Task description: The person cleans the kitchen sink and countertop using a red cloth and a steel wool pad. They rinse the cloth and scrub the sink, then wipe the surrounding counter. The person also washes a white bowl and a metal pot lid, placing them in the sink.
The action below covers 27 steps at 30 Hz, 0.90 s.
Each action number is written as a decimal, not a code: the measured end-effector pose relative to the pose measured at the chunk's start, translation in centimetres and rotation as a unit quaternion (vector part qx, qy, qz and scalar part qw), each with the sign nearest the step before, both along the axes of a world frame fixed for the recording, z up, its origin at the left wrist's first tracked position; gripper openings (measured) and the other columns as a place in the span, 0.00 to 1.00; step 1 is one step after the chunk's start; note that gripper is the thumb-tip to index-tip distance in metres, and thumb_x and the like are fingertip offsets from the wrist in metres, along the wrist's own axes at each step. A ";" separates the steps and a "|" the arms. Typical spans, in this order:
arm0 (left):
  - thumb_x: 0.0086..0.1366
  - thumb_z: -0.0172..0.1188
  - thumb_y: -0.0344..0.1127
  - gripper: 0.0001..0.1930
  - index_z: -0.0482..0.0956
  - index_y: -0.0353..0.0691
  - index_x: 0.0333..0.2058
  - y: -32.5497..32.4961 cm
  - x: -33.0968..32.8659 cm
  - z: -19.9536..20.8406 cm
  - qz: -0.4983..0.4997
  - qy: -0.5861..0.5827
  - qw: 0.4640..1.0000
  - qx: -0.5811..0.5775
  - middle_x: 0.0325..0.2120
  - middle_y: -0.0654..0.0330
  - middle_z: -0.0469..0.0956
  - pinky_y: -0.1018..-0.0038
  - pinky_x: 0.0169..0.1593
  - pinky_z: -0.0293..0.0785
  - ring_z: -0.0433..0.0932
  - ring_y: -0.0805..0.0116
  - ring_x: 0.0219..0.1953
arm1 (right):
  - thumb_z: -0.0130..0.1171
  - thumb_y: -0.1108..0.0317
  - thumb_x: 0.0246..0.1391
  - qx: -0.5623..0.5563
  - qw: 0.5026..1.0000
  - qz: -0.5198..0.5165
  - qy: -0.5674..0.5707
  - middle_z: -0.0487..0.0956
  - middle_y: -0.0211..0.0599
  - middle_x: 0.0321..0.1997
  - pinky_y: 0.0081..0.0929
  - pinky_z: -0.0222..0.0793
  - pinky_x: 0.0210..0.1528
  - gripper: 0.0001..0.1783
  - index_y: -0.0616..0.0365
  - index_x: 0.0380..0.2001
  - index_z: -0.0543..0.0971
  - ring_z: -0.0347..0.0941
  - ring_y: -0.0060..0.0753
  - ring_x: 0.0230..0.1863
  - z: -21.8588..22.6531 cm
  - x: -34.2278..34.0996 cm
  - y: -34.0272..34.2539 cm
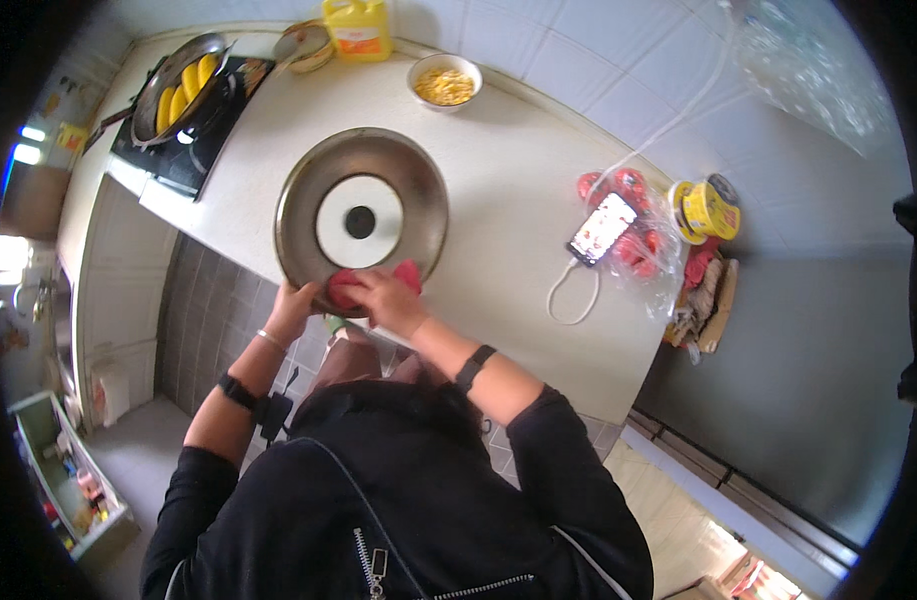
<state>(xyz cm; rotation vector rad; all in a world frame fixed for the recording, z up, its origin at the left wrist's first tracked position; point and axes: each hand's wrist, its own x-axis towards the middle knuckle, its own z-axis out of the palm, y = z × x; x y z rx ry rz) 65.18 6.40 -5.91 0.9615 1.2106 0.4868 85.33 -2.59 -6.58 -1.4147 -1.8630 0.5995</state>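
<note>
A large round pot lid (425,190) lies at the counter's front edge, with a wide metal rim, a pale disc in its middle and a black knob. My left hand (292,308) grips the lid's near left rim, fingers bent round it. In my right hand (386,298) is a bunched red cloth (344,288), pressed onto the near part of the lid's metal rim. Parts of the cloth stick out on both sides of my fingers.
Behind the lid stands a bowl of yellow kernels (445,86). A pan with yellow corn cobs (186,95) sits on the black stove (158,165), far left. A yellow jug (358,30) stands by the wall. Rightward are a lit phone (602,229), bagged red items (638,250) and a yellow tub (711,212).
</note>
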 end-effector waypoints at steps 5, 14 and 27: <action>0.62 0.54 0.27 0.17 0.71 0.26 0.49 -1.1 0.9 -1.7 0.017 0.045 0.997 -0.055 0.41 0.49 0.79 0.62 0.39 0.84 0.82 0.55 0.39 | 0.56 0.68 0.46 0.096 0.990 -0.035 -0.096 0.79 0.31 0.45 0.34 0.72 0.50 0.12 0.46 0.34 0.84 0.73 0.41 0.48 -3.8 3.5 0.1; 0.62 0.53 0.29 0.13 0.76 0.25 0.41 -2.3 3.4 0.1 0.053 0.010 0.998 -0.029 0.33 0.53 0.80 0.70 0.32 0.80 0.81 0.62 0.32 | 0.58 0.75 0.45 -0.037 0.975 -0.169 -0.140 0.79 0.31 0.43 0.36 0.73 0.48 0.11 0.48 0.32 0.84 0.74 0.44 0.45 -2.1 6.6 0.4; 0.63 0.52 0.28 0.17 0.70 0.26 0.50 -0.2 2.2 -0.7 -0.001 -0.037 0.997 -0.064 0.42 0.49 0.77 0.65 0.39 0.83 0.81 0.56 0.41 | 0.60 0.74 0.42 -0.084 0.983 -0.109 -0.118 0.79 0.26 0.44 0.34 0.74 0.48 0.13 0.44 0.32 0.84 0.72 0.41 0.47 -2.2 6.1 0.6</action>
